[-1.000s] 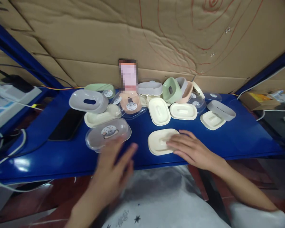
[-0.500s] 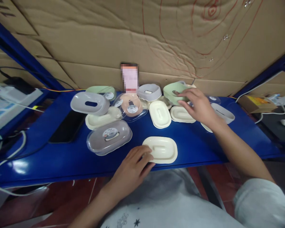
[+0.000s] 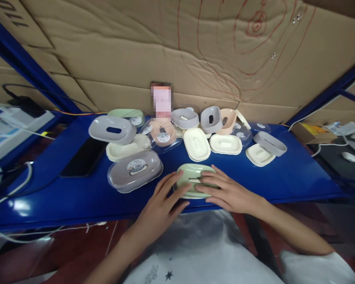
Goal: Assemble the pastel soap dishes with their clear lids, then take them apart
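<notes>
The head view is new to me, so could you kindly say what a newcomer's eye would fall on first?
Probably the pale green dish near the front edge of the blue table, with the left hand and right hand at its two ends. Next, perhaps, the red looping lines on the cardboard behind the table.

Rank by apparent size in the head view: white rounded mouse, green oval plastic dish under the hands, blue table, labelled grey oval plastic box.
1. Blue table
2. Grey box
3. Green dish, partly hidden
4. White mouse
</notes>
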Demonstrator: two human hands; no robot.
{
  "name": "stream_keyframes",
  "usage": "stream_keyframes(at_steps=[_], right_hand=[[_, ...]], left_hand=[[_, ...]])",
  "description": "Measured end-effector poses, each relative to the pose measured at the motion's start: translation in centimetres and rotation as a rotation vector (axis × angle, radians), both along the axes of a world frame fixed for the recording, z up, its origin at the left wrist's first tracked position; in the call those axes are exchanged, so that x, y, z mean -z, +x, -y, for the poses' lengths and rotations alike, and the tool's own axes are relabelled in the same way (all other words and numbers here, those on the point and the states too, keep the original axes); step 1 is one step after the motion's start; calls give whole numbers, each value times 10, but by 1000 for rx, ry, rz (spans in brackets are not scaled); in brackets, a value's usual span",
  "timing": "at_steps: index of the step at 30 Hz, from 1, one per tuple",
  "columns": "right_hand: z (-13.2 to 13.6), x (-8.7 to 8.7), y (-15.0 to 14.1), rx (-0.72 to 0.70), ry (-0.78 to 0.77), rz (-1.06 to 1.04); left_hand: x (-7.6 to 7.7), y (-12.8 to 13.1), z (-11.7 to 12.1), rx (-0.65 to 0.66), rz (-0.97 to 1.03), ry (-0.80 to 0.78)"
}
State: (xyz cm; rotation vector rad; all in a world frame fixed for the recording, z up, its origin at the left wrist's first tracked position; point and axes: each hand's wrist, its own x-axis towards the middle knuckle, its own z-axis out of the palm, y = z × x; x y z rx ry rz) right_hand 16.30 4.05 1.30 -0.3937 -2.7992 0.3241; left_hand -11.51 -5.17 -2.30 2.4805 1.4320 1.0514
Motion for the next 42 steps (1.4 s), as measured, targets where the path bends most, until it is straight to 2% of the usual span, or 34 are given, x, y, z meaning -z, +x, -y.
stream_keyframes(at_steps=[3,6,9,10,14,16,19,22,26,30,34,36,38,42], right_hand=[[1,-2,-9,-10,-5,34],[2,-1,-9,5,16,59],[-15,-4,3,39,60,73],[-26,-7,9,98,88,63],[-75,-14,38,489,290,34],[-89,-14,47,547,334,42],[-92,-14,42,506,320,38],[-87,-23,11,392,310,31],[-97,-41,-67,90,311,20],[-133,-50,-155,-85,264,65],[-181,-48,-214,-117,154,165],[-197,-48,-226,-155,106,217],[-202,-51,-226,-180,103,209],[-178,-58,-195,-59,301,3]], left_hand=[[3,0,-1,-73,51,39],[4,1,-2,-63,43,40],[5,2,-2,-47,29,21],[4,1,-2,-45,29,12],[3,0,1,-35,71,-18],[2,-1,2,-26,97,-38],[0,-2,2,-17,113,-54],[-2,-1,0,-9,112,-52],[-3,-1,0,-1,114,-58],[-5,-2,1,11,115,-63],[-6,-3,3,31,110,-80],[-5,-4,3,30,114,-87],[-5,-4,3,30,120,-86],[-4,-4,3,28,126,-78]])
